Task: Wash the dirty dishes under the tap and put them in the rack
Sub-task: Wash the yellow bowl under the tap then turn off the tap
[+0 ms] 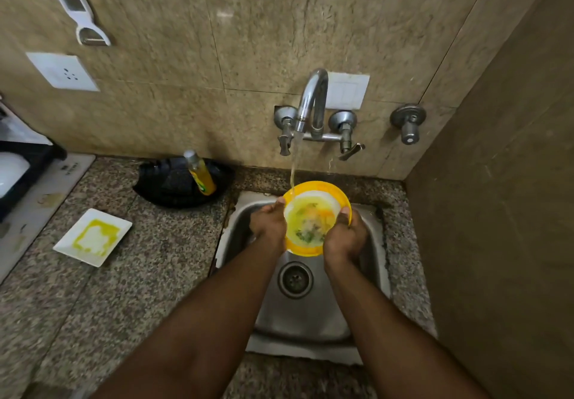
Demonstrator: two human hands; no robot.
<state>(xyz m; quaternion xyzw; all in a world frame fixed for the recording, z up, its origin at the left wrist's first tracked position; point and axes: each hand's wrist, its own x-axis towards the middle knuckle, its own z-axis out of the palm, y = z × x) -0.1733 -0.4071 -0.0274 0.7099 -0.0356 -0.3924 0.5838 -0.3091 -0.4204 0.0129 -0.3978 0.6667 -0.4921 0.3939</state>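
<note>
- While water runs from the tap [312, 103] into it, the yellow bowl [317, 217] is held over the sink [306, 314], so the step in hand looks like rinsing the first dirty dish.
- The left hand [267, 223] grips the bowl's left rim, thumb on the edge and fingers curled behind it; the right hand [344, 238] holds the right rim the same way, thumb hooked over the lip.
- The bowl is tilted toward the person, and cloudy yellowish water with green and orange scraps sits inside, so I judge it far from clean.
- The next move probably calls for tipping the dirty water out toward the drain [295, 279] and rubbing the inside under the stream, keeping a firm hold since the wet rim may be slippery.
- A white square plate [93, 237] smeared with yellow residue lies on the tabletop [149, 274], well apart to the left of the sink, not yet washed.
- A bottle of yellow liquid [200, 173], likely dish soap, leans in a black holder [183, 185] against the wall behind the tabletop.
- No rack can be made out for certain; dark shapes at the far left edge are cut off.
- The tabletop is speckled granite, the wall is beige stone tile carrying a socket [63, 72] and a hanging peeler [93, 36], and a brown panel closes the right side.
</note>
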